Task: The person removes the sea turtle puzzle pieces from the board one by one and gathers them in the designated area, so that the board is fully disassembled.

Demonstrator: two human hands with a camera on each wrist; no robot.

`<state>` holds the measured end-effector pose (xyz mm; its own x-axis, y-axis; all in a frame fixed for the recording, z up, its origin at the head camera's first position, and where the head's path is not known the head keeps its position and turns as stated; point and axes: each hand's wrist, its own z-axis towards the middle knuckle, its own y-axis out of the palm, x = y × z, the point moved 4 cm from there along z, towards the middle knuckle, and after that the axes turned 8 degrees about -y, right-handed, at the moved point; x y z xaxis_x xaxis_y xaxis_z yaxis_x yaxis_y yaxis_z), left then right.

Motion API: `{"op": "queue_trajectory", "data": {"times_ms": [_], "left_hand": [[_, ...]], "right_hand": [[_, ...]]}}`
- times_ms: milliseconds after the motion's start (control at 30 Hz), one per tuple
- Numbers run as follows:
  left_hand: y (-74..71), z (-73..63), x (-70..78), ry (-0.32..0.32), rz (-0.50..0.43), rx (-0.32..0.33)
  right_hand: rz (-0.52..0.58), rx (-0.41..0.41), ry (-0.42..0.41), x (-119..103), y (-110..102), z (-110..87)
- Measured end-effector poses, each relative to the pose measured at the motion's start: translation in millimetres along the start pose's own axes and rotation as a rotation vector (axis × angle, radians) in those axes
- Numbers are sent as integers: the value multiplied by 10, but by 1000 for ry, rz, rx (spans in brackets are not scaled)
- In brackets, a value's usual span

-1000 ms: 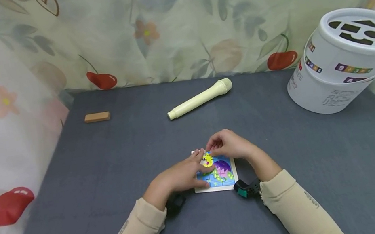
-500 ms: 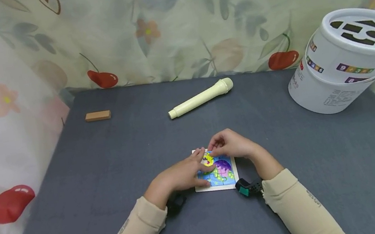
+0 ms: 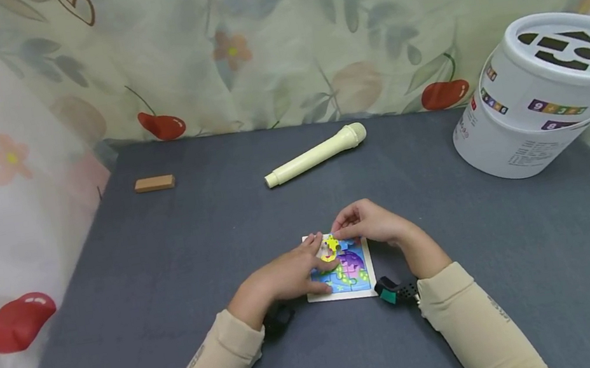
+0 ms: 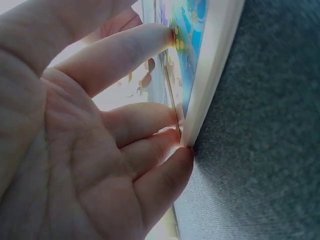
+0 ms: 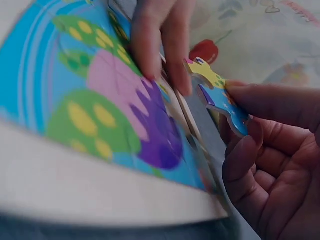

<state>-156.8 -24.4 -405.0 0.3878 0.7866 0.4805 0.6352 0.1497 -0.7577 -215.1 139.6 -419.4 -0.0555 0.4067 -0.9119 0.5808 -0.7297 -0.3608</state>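
A small jigsaw puzzle in a pale frame [image 3: 354, 295] lies on the dark table, its picture blue, green, pink and purple. My left hand [image 3: 286, 274] rests on its left side with fingers spread. In the left wrist view, several fingertips [image 4: 185, 152] touch the frame's edge and the picture. Above the puzzle's upper edge, my right hand [image 3: 375, 224] pinches a jigsaw piece [image 5: 225, 100] between thumb and fingers. That piece is yellow on one side and blue with a purple corner on the other. It is raised and tilted off the board.
Behind the puzzle lies a cream toy microphone [image 3: 315, 155]. A small wooden block [image 3: 154, 184] is at the back left. At the back right stands a white bucket [image 3: 538, 107] with shaped holes in its lid. Patterned curtain [image 3: 272, 39] borders the table's back and sides.
My right hand has drawn slightly up and right from the puzzle, and the yellow and blue piece now shows lifted in its fingers. My left hand stays in place.
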Motion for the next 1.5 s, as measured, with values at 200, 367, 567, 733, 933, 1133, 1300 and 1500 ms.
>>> {"op": "queue_trajectory", "data": {"times_ms": [200,367,567,733,933,1133,1300,1500], "left_hand": [[-5,-1,18,-3,15,2],[1,-9,13,-2,23,7],[6,-22,8,9,13,12],[9,-26,3,5,-3,7],[12,-13,-6,-4,-20,0],[14,-15,-3,1,-25,-3],[8,-7,-10,-7,-35,-5],[9,4,-19,-11,-36,-10]], "right_hand": [[-41,21,32,55,-245,-140],[-83,62,72,170,-510,-311],[-92,96,81,294,-732,-483],[-105,117,86,347,-853,-582],[-120,160,83,470,-960,-672],[-124,132,71,556,-986,-712],[-136,115,66,573,-996,-720],[-154,99,64,569,-996,-722]]}}
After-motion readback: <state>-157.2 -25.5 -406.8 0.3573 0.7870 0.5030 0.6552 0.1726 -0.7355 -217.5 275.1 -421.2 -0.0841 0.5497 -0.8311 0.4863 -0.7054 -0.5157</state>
